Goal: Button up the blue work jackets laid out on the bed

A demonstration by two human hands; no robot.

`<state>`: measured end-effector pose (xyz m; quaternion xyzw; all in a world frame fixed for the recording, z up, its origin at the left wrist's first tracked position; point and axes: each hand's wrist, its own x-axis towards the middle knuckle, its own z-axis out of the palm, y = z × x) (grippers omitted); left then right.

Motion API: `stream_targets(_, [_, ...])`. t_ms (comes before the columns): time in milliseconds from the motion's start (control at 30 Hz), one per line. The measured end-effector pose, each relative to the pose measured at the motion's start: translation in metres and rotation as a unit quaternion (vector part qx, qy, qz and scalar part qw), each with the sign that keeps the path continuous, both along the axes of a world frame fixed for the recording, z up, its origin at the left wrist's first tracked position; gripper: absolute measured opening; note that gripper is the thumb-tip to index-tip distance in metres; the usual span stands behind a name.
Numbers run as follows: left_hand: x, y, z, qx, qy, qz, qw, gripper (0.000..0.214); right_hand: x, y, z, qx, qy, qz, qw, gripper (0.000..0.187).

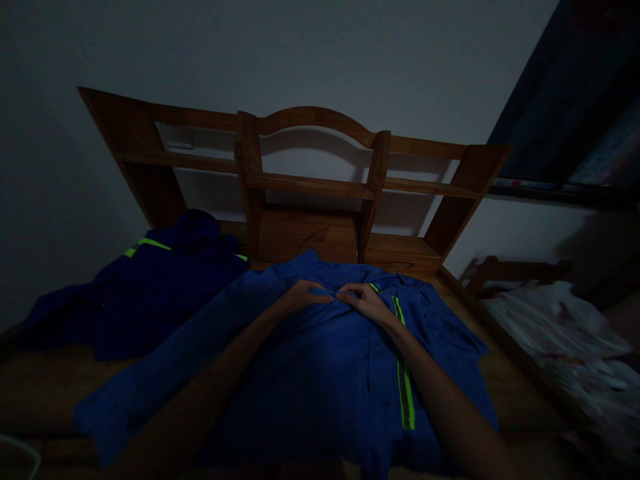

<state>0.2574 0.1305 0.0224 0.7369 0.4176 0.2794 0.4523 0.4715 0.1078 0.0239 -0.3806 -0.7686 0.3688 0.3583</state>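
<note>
A blue work jacket (310,373) with yellow-green and grey reflective strips lies spread out on a wooden surface. Near its upper middle, my left hand (303,297) pinches the fabric between thumb and fingers. Close by on the right, my right hand (365,301) pinches the same cloth, its fingertips almost meeting those of the left. Whether a button or only a fold sits between the fingertips is too small and dark to tell. One long sleeve stretches toward the lower left.
A darker blue garment (165,287) with bright green strips lies heaped at the left. Behind stands a wooden headboard (313,188) with open shelves against the wall. At the right are white plastic bags (560,323) by a wooden chair (520,270), below a dark window.
</note>
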Motion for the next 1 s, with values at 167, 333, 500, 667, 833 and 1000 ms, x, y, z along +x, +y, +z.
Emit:
stream_targets(167, [0.004,0.001,-0.006,0.087,0.032,0.061,0.994,0.031,-0.002,0.001,-0.003,0.006,-0.009,-0.015,1.0,0.03])
stream_targets(333, [0.009,-0.001,-0.01,0.181,0.022,0.079,0.98,0.025,-0.006,-0.003,0.002,0.029,-0.017,-0.029,0.999,0.028])
stream_targets(500, [-0.004,-0.009,0.015,0.228,0.039,0.114,0.966,0.038,0.003,-0.012,0.026,0.103,-0.076,-0.08,0.989,0.023])
stream_targets(667, [-0.027,-0.001,0.032,0.25,0.086,0.063,0.962,0.041,0.023,-0.005,0.032,0.108,-0.178,-0.108,0.972,0.019])
stream_targets(833, [-0.026,0.003,0.029,0.252,0.15,-0.053,0.955,0.029,0.051,0.01,0.025,0.121,-0.262,-0.204,0.935,0.023])
stream_targets(1000, [0.002,-0.007,0.002,0.31,0.128,0.047,0.941,0.033,0.065,0.007,0.021,0.101,-0.387,-0.286,0.871,0.022])
